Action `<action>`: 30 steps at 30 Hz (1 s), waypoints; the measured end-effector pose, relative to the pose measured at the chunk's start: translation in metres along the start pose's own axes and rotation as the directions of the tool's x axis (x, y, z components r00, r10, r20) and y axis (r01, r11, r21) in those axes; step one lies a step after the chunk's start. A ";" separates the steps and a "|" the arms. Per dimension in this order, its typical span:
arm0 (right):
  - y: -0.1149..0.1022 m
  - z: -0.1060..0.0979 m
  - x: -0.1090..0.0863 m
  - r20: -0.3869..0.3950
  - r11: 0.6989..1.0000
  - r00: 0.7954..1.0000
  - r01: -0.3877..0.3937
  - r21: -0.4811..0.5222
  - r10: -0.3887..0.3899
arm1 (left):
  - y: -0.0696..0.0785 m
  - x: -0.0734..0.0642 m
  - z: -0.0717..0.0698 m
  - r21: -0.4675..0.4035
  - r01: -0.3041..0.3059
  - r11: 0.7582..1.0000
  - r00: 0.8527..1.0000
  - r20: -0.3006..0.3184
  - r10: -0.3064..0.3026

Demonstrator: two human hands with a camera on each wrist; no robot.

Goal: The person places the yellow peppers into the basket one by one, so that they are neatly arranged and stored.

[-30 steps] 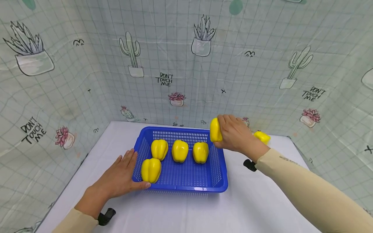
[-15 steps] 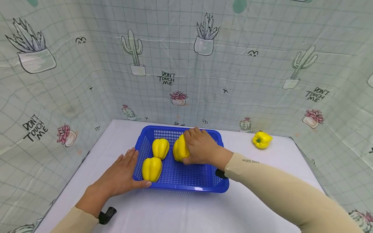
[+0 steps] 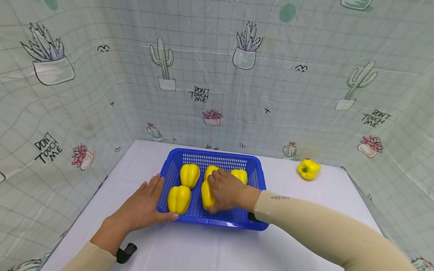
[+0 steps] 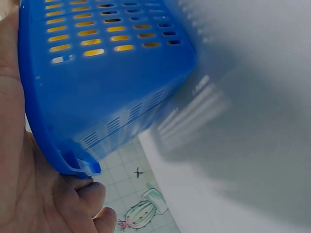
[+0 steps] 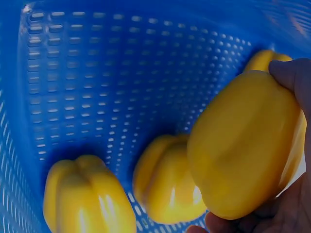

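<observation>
My right hand (image 3: 228, 190) reaches down inside the blue plastic basket (image 3: 220, 223), gripping a yellow bell pepper (image 3: 207, 195). In the right wrist view, thumb and fingers wrap this bell pepper (image 5: 243, 145) from the right side. Other yellow peppers sit around it: one at back left (image 3: 190, 175), one at front left (image 3: 179, 200), one behind my fingers (image 3: 211, 171) and one at back right (image 3: 240, 175), partly hidden by the hand. My left hand (image 3: 142, 207) rests along the basket's left rim, fingers extended, thumb on the front edge.
Another yellow bell pepper (image 3: 309, 169), green stem end showing, lies on the white table (image 3: 288, 229) to the right of the basket. A cactus-printed curtain (image 3: 220, 75) rises behind the table and along its sides.
My right hand carried the pepper from over the basket's right edge leftward into it, then lowered it toward the front middle. The left hand has stayed at the rim. The view shifted slightly.
</observation>
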State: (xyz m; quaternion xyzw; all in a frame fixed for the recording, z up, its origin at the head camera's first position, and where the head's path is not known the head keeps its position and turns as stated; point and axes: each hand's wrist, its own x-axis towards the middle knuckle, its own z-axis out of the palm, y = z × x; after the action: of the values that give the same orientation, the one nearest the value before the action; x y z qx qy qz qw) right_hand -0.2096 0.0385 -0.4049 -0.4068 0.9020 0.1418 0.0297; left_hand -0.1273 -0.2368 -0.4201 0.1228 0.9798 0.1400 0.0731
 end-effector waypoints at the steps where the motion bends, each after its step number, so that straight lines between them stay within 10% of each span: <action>1: -0.001 0.002 0.000 0.003 1.000 1.000 0.002 0.002 -0.002 | 0.000 0.000 0.000 -0.002 -0.001 1.000 1.000 0.000 0.001; 30: -0.012 0.020 0.010 0.067 0.986 0.996 0.072 -0.149 -0.063 | 0.000 0.001 0.001 -0.003 -0.005 1.000 1.000 -0.004 0.005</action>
State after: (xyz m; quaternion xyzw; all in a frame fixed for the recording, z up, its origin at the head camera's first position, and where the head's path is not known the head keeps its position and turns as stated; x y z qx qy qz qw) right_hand -0.2088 0.0292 -0.4285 -0.4335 0.8730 0.2212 0.0318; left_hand -0.1279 -0.2369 -0.4209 0.1249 0.9794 0.1420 0.0709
